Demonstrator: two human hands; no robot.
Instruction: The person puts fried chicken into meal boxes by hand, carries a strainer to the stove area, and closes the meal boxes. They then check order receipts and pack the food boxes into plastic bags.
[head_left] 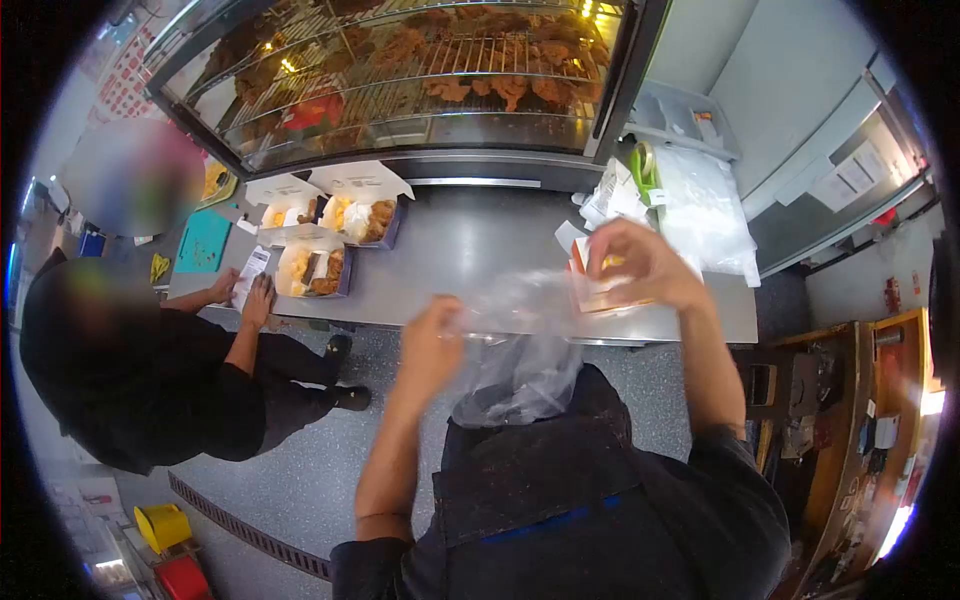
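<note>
A clear plastic bag [515, 345] hangs in front of my body, over the counter's near edge. My left hand [433, 345] is closed on the bag's left edge. My right hand [645, 268] is raised to the right of the bag, its fingers curved and the thumb apart from them; I see nothing gripped between them. Behind and below that hand lies a white and orange carton [610, 298], partly hidden by it. White paper slips [608, 195] lie just beyond.
Three open meal boxes [345, 255] with fried food stand at the counter's [470, 235] left. A co-worker's hands [258, 300] rest on a paper slip there. A heated glass cabinet [410, 80] borders the back. Plastic bags [705, 205] are stacked at right, near green tape [645, 172].
</note>
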